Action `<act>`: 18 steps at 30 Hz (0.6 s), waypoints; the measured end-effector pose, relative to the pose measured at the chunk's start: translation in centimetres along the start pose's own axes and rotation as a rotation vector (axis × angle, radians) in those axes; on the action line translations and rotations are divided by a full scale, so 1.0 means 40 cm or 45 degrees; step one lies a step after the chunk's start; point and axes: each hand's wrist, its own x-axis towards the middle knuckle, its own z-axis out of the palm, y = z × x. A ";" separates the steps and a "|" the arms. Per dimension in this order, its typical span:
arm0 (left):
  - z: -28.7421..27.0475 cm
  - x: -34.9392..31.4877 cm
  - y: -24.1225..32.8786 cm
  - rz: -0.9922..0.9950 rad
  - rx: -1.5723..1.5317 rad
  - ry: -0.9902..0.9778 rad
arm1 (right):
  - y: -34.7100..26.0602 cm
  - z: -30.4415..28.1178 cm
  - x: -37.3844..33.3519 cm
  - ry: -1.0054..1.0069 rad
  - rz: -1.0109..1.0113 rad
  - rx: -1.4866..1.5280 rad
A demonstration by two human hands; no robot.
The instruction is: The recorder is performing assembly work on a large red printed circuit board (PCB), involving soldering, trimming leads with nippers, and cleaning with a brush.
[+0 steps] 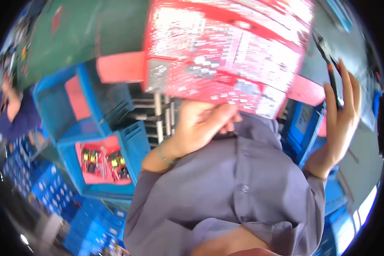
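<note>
A large red panel, blurred and covered with many small silvery parts, is held out in front of my body. My left hand grips its near edge, fingers curled under and thumb on top. At the right, beyond the panel, my right hand has its long fingers stretched along dark-handled pliers. One handle lies between thumb and fingers with its end towards the palm, and the metal jaws point away from me. Blur hides whether the jaws are pliers or cutters.
Pink pads lie beside the panel on a green work surface. To the left, a blue bin stands by a lower blue bin holding red boards with yellow and black parts. Another person is at the far left.
</note>
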 end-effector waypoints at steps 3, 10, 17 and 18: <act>-0.007 -0.003 -0.016 0.050 -0.057 0.032 | 0.045 0.004 -0.017 -0.046 0.107 0.027; -0.007 0.007 -0.032 0.165 0.010 0.020 | 0.062 -0.016 -0.064 -0.102 0.047 0.110; -0.005 0.000 -0.049 0.246 -0.033 0.068 | 0.063 -0.025 -0.070 -0.218 -0.074 0.177; -0.005 -0.004 -0.050 0.244 -0.015 0.093 | 0.066 -0.017 -0.067 -0.233 -0.139 0.179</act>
